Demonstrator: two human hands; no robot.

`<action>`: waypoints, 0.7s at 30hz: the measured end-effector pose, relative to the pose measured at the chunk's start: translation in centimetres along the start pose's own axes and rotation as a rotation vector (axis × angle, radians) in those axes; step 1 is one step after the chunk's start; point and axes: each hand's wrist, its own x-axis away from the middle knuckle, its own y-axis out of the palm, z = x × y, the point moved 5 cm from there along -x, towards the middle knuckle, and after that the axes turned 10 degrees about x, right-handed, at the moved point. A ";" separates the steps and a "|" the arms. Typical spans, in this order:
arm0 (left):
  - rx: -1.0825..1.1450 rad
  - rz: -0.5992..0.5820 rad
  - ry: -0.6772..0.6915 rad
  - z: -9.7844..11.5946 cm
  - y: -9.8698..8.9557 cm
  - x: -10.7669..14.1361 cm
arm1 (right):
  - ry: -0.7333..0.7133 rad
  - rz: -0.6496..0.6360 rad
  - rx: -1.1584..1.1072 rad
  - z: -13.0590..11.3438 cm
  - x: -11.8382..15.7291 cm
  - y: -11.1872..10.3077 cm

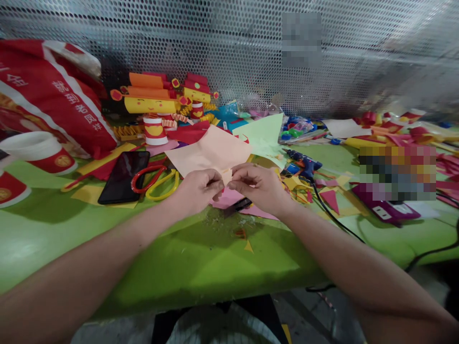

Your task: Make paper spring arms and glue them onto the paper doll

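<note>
My left hand [201, 191] and my right hand [260, 187] meet over the middle of the green table, thumbs and fingers pinched on a small pale paper piece [226, 177] between them. Just behind them lies a large peach paper sheet [211, 149], with a light green sheet [263, 136] at its right. Pink paper [231, 198] and a dark, narrow object [242, 204] lie under my hands. Scissors with red and yellow handles [161, 190] rest left of my left hand, partly over a black phone [124, 177].
Paper cups [43, 150] and a red bag [68, 95] stand at the left. Paper figures [150, 105] stand behind. A blue glue gun [303, 163] trails a black cable at the right, near paper scraps and a purple box [385, 205]. Perforated metal [222, 52] backs the table [201, 272].
</note>
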 end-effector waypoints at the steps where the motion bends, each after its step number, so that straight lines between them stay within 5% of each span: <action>1: -0.024 -0.002 0.006 0.0 0.0 0.0 | 0.049 -0.001 -0.022 0.1 0.1 0.1; 7: -0.129 -0.038 0.041 0.4 -0.1 0.0 | 0.289 -0.022 -0.081 1.4 0.6 0.6; 14: -0.117 -0.089 0.041 0.3 -0.2 0.1 | 0.256 -0.004 -0.067 1.2 0.6 0.5; 21: -0.142 -0.017 0.122 0.4 -0.4 0.0 | 0.274 -0.029 -0.158 1.0 0.4 0.6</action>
